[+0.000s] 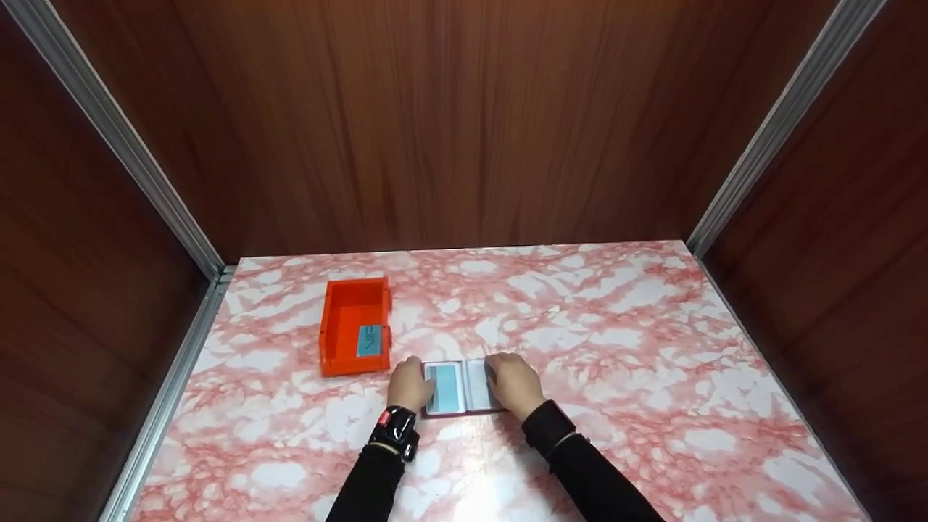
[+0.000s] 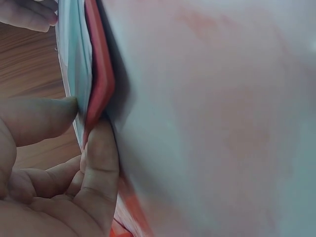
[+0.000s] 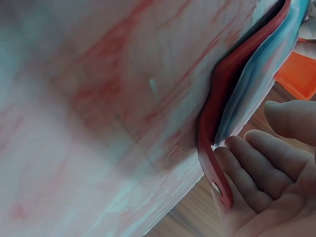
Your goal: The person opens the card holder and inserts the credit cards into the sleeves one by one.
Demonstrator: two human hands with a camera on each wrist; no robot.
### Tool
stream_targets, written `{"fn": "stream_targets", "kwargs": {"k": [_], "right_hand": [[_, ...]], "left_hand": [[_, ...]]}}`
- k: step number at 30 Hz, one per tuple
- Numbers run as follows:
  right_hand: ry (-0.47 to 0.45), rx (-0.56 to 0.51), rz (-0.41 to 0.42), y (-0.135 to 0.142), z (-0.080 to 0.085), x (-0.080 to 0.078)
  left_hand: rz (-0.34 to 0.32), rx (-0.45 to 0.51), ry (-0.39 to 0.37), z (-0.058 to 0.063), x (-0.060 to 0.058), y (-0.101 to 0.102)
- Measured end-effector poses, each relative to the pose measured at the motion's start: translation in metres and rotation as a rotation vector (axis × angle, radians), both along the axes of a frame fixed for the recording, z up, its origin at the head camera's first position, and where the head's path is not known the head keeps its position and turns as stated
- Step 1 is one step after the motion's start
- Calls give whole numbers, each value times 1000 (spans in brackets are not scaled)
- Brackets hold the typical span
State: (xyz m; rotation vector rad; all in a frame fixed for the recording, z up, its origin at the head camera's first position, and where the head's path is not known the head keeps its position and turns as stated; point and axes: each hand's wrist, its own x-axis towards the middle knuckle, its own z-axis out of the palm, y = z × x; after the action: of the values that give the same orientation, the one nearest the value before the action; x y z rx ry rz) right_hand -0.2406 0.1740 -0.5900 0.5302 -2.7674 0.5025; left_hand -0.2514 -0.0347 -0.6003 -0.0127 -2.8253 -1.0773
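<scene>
A red-covered card holder [image 1: 476,384] lies spread open on the table, its clear sleeves facing up. A light-blue card [image 1: 445,388] shows in its left side. My left hand [image 1: 410,388] pinches the left edge; in the left wrist view its thumb is on the sleeves and a finger is against the red cover [image 2: 101,64]. At the right edge is my right hand [image 1: 518,386]. The right wrist view shows its fingers touching the holder beside a red snap strap [image 3: 216,177], with the thumb raised apart from them.
An orange bin [image 1: 351,308] stands to the left, beyond my left hand. In it lies a blue card [image 1: 369,340] with VIP lettering. Brown wood-grain panels [image 1: 464,130] enclose the red-and-white marbled table [image 1: 623,333] at the back and both sides.
</scene>
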Motion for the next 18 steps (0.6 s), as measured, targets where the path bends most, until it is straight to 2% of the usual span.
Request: {"fn": "stream_targets", "kwargs": {"k": [10, 18], "right_hand": [[93, -2, 8, 0, -4, 1], [143, 19, 15, -3, -7, 2]], "left_hand": [[1, 6, 9, -1, 0, 0], [-4, 6, -13, -1, 0, -1]]}}
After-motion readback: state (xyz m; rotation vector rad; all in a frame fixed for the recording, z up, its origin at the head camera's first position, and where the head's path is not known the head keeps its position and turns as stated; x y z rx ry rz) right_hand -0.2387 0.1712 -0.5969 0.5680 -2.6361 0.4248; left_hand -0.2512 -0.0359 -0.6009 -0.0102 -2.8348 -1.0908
